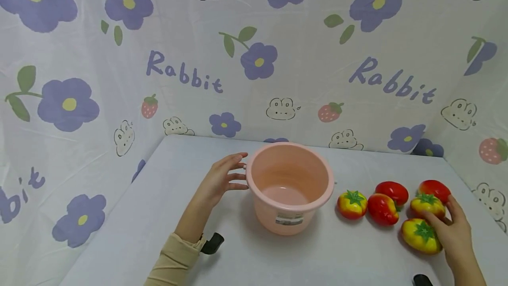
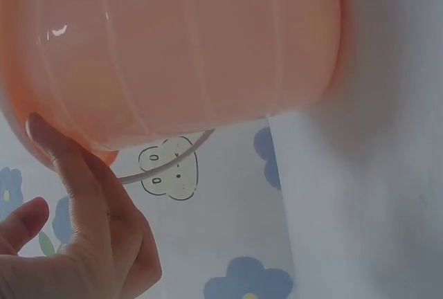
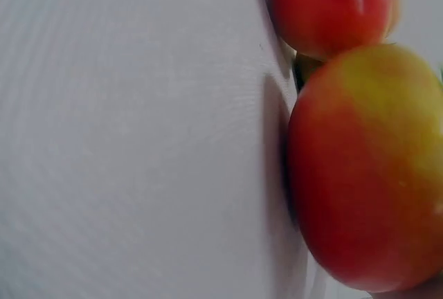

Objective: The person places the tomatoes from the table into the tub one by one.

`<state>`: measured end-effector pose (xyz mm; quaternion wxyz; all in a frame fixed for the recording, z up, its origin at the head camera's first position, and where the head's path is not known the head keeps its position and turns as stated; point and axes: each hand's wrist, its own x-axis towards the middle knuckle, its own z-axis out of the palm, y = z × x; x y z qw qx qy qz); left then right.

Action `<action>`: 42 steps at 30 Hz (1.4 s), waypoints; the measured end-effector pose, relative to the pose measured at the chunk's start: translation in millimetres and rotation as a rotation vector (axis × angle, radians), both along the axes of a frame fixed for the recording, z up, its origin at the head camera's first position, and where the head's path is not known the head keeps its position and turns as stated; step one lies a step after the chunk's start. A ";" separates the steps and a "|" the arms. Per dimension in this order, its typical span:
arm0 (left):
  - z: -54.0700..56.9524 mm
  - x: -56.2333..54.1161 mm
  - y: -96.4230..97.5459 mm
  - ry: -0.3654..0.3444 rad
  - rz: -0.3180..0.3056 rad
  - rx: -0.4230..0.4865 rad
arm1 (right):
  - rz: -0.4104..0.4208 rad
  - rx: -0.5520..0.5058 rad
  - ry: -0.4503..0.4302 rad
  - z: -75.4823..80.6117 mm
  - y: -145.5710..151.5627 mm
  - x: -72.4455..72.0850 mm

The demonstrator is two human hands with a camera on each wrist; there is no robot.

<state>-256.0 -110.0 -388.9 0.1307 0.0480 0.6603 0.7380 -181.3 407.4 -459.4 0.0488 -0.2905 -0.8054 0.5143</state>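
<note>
A pink plastic bucket (image 1: 265, 197) stands upright on the table, with a pale label on its front. My left hand (image 1: 223, 179) is at its left side, fingers loosely extended by the rim; the left wrist view shows these fingers (image 2: 86, 195) against the bucket wall (image 2: 208, 43) near its thin handle. On the right, my right hand (image 1: 456, 228) has its thumb and fingers around a red-and-yellow toy tomato (image 1: 430, 207) with a green star-shaped top. A similar toy tomato (image 1: 418, 238) lies just in front. The right wrist view barely shows the hand.
Behind the gripped one lies a red toy fruit (image 1: 433, 187). Between bucket and right hand sit another toy tomato (image 1: 351, 208) and two red toy fruits (image 1: 382, 211). White patterned cloth (image 1: 254, 114) hangs behind the table (image 1: 139, 215).
</note>
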 end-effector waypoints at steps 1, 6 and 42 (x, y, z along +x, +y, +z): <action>-0.1 -0.1 -0.2 -0.009 0.004 0.010 | -0.003 0.001 0.004 0.1 0.4 0.1; -2.1 -1.7 -0.1 -0.053 0.022 0.071 | -0.018 0.010 0.028 3.0 1.9 -0.5; -3.6 -0.9 8.2 -0.051 0.033 0.099 | 0.049 0.039 0.270 61.6 -48.5 -17.1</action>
